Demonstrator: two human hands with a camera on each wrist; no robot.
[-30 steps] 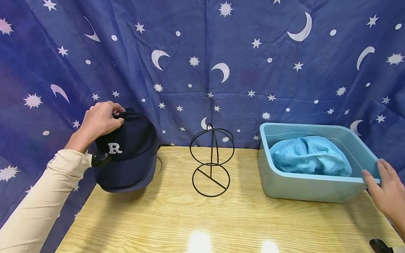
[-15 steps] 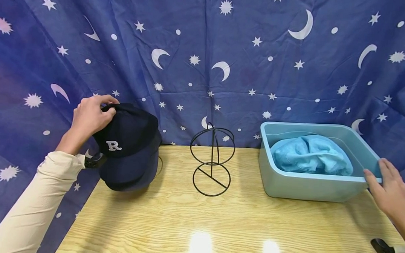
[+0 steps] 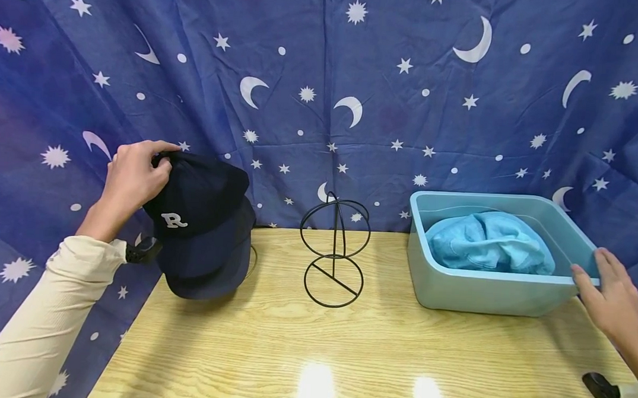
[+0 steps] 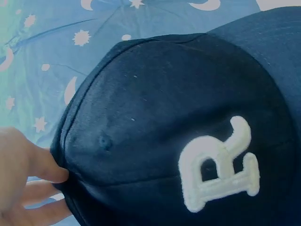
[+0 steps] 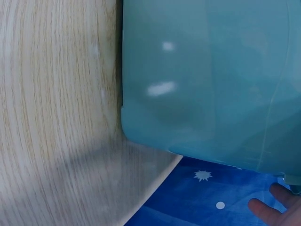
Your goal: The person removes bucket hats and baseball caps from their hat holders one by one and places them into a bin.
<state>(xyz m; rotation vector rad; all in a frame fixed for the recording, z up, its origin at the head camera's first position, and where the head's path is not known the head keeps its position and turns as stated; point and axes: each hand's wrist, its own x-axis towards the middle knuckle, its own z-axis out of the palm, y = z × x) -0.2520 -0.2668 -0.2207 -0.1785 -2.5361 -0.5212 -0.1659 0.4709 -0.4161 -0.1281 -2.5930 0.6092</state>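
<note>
My left hand [image 3: 133,173] pinches the crown of a navy cap [image 3: 201,200] above the left end of the table. The cap hangs tilted, and in the left wrist view its white letter R [image 4: 218,165] faces the camera. Below its brim a second dark, brim-like edge [image 3: 208,286] shows; whether that belongs to another cap, I cannot tell. On the right, my right hand [image 3: 614,301] rests at the near right corner of a light blue bin [image 3: 480,295], thumb and fingers touching its rim. Inside the bin lies a crumpled turquoise cloth hat [image 3: 488,242].
A black wire stand [image 3: 334,253] with two rings stands upright mid-table, between cap and bin. A thin ring edge [image 3: 253,261] peeks out right of the cap. Behind the wooden table [image 3: 291,340] hangs a blue curtain [image 3: 303,73] with stars and moons.
My left hand has moved up and slightly left, drawing the navy cap upward, and more of the dark edge below its brim shows. The right hand and bin stay put.
</note>
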